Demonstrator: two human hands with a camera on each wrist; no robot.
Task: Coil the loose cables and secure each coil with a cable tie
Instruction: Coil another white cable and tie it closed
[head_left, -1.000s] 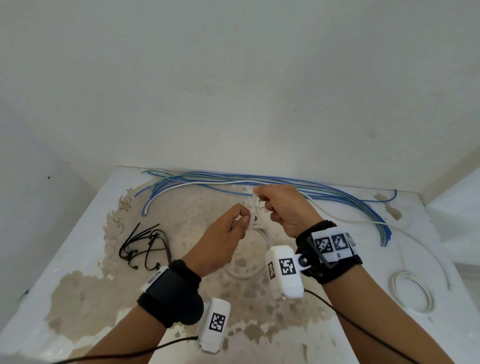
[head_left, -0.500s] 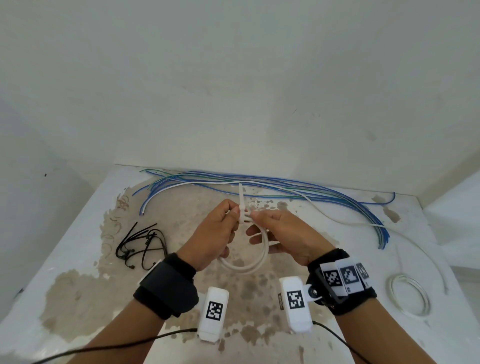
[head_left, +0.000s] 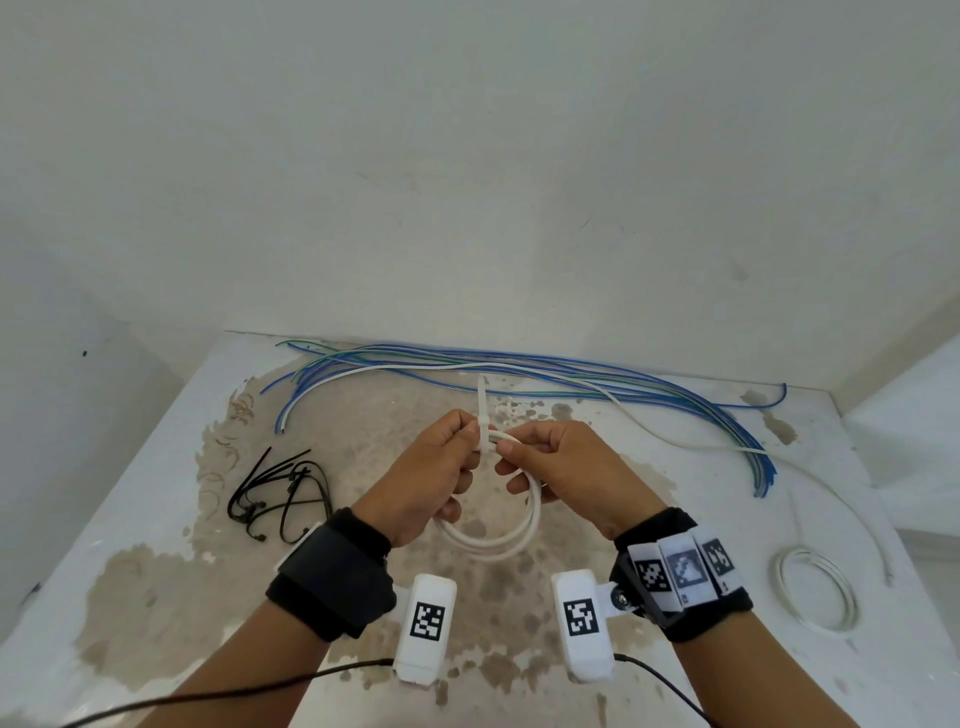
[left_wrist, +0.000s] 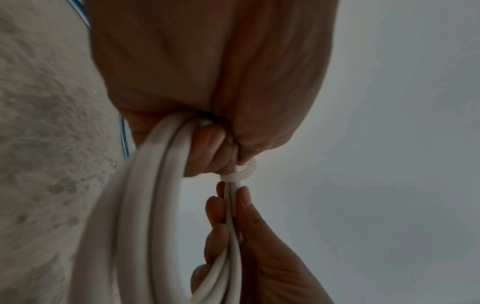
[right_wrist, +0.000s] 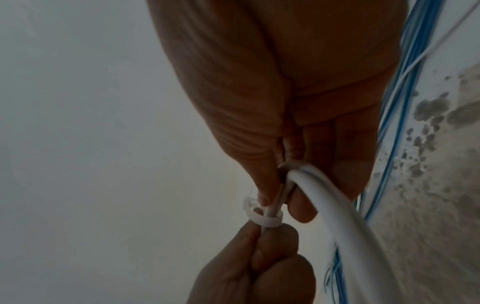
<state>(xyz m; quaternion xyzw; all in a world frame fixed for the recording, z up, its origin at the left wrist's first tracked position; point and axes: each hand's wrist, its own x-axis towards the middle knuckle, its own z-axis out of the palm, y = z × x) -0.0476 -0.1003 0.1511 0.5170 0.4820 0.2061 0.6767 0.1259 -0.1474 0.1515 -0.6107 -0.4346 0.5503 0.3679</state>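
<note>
Both hands grip one white round-cable coil (head_left: 506, 535): left hand (head_left: 426, 478) and right hand (head_left: 566, 473) pinch it beside the looped white plastic cable tie (head_left: 483, 421).

White cable coil (head_left: 511, 535), encircled by a translucent white cable tie (head_left: 483, 415). Loose cables (head_left: 519, 366) at the rear: mostly blue, with a few green strands and one white. Bundle of black cable ties (head_left: 280, 493) at left. Second coil (head_left: 815, 590) at right: white. Table (head_left: 883, 675): white, with irregular brown-beige blotches and speckles across its centre. Wall (head_left: 467, 156): plain off-white. Wristbands (head_left: 332, 577): black. Wrist-mounted units (head_left: 427, 623): white, each bearing a black-and-white square-grid marker; three further black-and-white markers (head_left: 680, 569) on white tabs sit on the right band. Leads (head_left: 234, 691) running from the units: black.
</note>
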